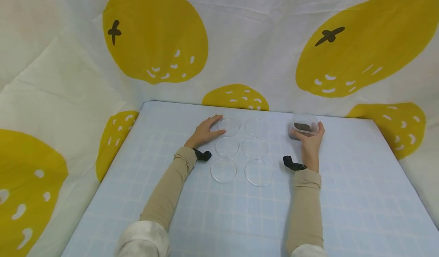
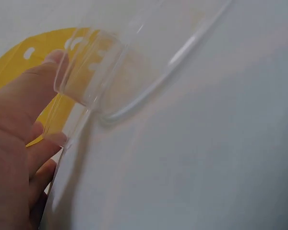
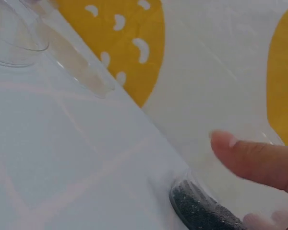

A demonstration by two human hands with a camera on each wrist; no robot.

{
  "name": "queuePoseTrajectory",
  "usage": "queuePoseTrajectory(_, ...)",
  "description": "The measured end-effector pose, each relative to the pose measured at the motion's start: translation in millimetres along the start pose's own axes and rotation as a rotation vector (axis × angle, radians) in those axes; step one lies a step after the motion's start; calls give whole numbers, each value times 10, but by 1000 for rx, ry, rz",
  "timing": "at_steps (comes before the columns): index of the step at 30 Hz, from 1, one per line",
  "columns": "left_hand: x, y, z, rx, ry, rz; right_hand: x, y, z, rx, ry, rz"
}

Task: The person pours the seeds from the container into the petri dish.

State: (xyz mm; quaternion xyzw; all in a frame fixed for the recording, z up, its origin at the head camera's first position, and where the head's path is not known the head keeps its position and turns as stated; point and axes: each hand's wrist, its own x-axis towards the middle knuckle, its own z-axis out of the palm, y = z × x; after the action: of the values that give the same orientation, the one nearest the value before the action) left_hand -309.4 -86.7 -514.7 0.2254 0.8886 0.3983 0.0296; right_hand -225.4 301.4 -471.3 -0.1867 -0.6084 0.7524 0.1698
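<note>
Clear round dishes stand on the table in two columns. My left hand point(image 1: 205, 131) is at the far left dish point(image 1: 230, 136), thumb and fingers spread around its left side. In the left wrist view, the thumb and fingertips touch the clear wall of that dish point(image 2: 113, 115). My right hand point(image 1: 311, 142) grips a clear container point(image 1: 313, 120) near the back edge, thumb across its front and fingers on its right. Dark granules point(image 3: 201, 211) lie inside the container, which looks tilted in the right wrist view. Some right fingers are hidden behind it.
Nearer me stand several more dishes, among them a front left one point(image 1: 224, 182) and a front right one point(image 1: 258, 185). The pale blue checked table point(image 1: 219, 222) meets a white cloth point(image 1: 240, 59) with yellow fruit shapes at the back.
</note>
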Motion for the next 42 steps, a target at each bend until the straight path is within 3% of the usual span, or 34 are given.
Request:
queuePoseTrajectory(18, -16, 13, 13, -47, 14, -15, 3, 97, 34, -159, 59, -12)
queuePoseTrajectory(29, 8, -27, 21, -54, 30, -16, 58, 47, 101, -72, 128, 3)
queuePoseTrajectory(42, 0, 44, -3, -116, 70, -55, 77, -240, 482, -167, 18, -143)
